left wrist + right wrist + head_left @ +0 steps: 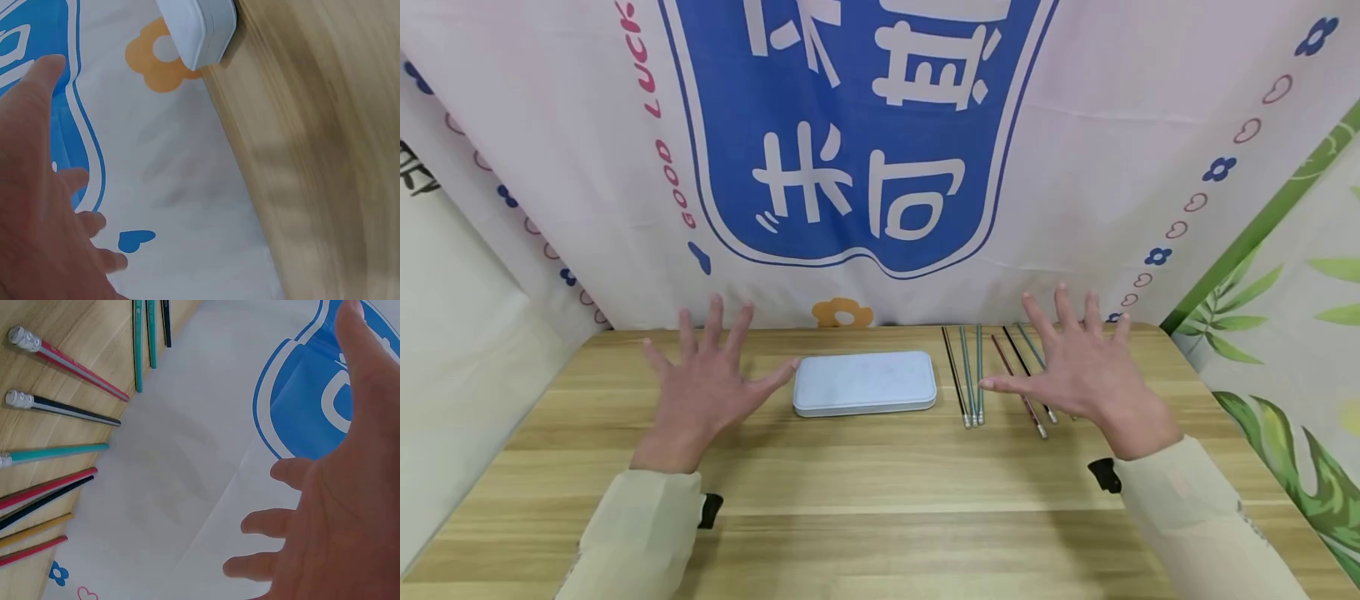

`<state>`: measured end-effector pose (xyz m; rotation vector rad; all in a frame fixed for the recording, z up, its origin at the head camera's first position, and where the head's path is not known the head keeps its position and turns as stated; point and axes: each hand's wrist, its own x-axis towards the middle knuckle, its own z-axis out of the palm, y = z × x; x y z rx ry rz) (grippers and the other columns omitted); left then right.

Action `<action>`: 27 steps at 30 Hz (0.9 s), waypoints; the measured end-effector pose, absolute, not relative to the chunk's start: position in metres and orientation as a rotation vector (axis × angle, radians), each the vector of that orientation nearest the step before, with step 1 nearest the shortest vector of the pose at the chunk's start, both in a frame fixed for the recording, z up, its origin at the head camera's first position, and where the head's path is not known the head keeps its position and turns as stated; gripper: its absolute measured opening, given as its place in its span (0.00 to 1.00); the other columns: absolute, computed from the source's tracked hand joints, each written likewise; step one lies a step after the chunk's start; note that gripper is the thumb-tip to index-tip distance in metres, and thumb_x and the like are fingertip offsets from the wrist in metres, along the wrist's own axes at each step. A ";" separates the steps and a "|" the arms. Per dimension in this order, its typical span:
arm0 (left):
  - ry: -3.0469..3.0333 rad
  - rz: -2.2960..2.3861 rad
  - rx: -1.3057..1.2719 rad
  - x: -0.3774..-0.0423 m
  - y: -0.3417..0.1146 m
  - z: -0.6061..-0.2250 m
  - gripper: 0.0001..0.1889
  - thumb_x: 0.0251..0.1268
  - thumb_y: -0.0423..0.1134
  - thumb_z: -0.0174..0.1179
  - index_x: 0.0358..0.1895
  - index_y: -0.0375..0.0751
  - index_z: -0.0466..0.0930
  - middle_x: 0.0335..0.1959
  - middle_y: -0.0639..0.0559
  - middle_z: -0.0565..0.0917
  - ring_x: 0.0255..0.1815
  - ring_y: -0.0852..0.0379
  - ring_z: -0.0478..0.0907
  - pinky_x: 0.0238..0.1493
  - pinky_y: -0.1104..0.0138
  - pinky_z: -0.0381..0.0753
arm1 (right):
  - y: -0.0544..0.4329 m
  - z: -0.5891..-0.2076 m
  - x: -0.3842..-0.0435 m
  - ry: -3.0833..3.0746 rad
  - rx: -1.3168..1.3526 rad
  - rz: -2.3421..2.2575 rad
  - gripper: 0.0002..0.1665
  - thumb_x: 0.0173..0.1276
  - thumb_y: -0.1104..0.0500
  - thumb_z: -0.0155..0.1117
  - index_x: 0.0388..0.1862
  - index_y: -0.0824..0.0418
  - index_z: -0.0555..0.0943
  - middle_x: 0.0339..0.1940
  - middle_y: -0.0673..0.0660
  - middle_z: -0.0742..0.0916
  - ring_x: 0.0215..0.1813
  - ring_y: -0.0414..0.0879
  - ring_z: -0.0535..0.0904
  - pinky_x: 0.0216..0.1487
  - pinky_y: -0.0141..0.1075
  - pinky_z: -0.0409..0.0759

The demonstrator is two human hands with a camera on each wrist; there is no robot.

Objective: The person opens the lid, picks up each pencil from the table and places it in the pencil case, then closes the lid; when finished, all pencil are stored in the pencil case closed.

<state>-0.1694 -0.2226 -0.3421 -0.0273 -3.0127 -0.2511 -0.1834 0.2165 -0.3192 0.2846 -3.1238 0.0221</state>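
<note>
My left hand hovers over the table with fingers spread, its thumb tip overlapping the left end of a closed pale blue pencil case in the head view. My right hand, fingers also spread, is held above several pencils and holds nothing. Left of that hand lie a black pencil and two green pencils. Under its thumb side are a red pencil, another black one and a green one. The right wrist view shows further red, black and yellow pencils, which the hand hides in the head view.
The wooden table ends at a white cloth with a blue printed panel, hanging behind it. A leaf-patterned cloth hangs at the right side, and a pale sheet at the left. Black straps show at both wrists.
</note>
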 end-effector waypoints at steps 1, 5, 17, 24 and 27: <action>-3.011 -0.267 -0.046 -0.170 -0.222 -0.343 0.58 0.67 0.83 0.48 0.90 0.51 0.45 0.91 0.34 0.40 0.87 0.18 0.36 0.70 0.14 0.33 | 0.216 -0.319 -0.183 -3.121 0.293 0.027 0.79 0.57 0.05 0.48 0.92 0.51 0.44 0.90 0.73 0.48 0.86 0.83 0.41 0.74 0.85 0.42; -2.961 -0.448 -0.174 -0.168 -0.219 -0.350 0.52 0.73 0.69 0.61 0.88 0.42 0.52 0.88 0.28 0.50 0.85 0.20 0.49 0.76 0.20 0.48 | 0.214 -0.322 -0.185 -3.098 0.353 0.052 0.73 0.64 0.09 0.47 0.92 0.55 0.47 0.90 0.72 0.51 0.88 0.77 0.47 0.80 0.76 0.52; -2.961 -1.068 -0.276 -0.155 -0.198 -0.405 0.52 0.63 0.49 0.79 0.84 0.34 0.58 0.85 0.28 0.59 0.84 0.25 0.57 0.80 0.34 0.61 | 0.197 -0.349 -0.193 -3.011 0.563 0.243 0.61 0.72 0.21 0.59 0.88 0.59 0.59 0.87 0.72 0.62 0.84 0.72 0.62 0.78 0.68 0.67; -2.900 -1.367 -0.196 -0.166 -0.198 -0.418 0.56 0.59 0.40 0.82 0.85 0.30 0.54 0.84 0.31 0.62 0.86 0.32 0.58 0.84 0.43 0.61 | 0.172 -0.371 -0.196 -2.986 0.675 0.371 0.58 0.72 0.27 0.66 0.87 0.60 0.61 0.87 0.70 0.64 0.83 0.72 0.64 0.78 0.66 0.68; -2.893 -1.447 -0.135 -0.171 -0.198 -0.419 0.56 0.59 0.39 0.82 0.85 0.31 0.53 0.84 0.30 0.62 0.84 0.30 0.61 0.83 0.42 0.63 | 0.155 -0.375 -0.195 -2.980 0.726 0.401 0.57 0.71 0.30 0.69 0.86 0.61 0.64 0.86 0.70 0.66 0.83 0.71 0.67 0.78 0.65 0.70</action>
